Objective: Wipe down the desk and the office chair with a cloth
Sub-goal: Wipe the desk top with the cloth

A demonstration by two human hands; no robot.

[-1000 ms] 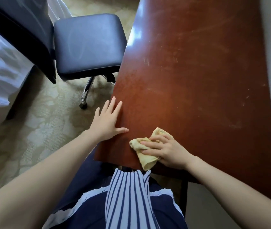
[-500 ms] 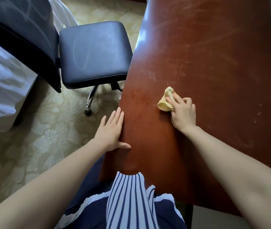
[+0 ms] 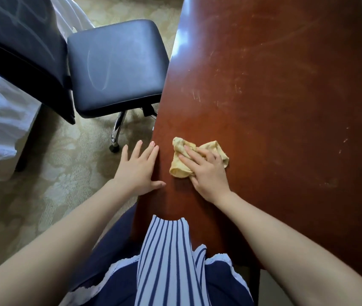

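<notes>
Right hand [image 3: 206, 173]: fingers straight, unclenched, pressing yellow cloth [image 3: 178, 152] flat onto desk [image 3: 275, 107], near its left edge | Left hand [image 3: 139, 171]: released, fingers spread, resting on desk edge beside cloth | Chair [image 3: 116, 69]: left of desk.

Light was soft, fairly bright. White glare sat on the desk [image 3: 275, 96] at its far left edge, soft shadow under the chair [image 3: 118, 69], and the frame edges bowed, fisheye-style.
</notes>
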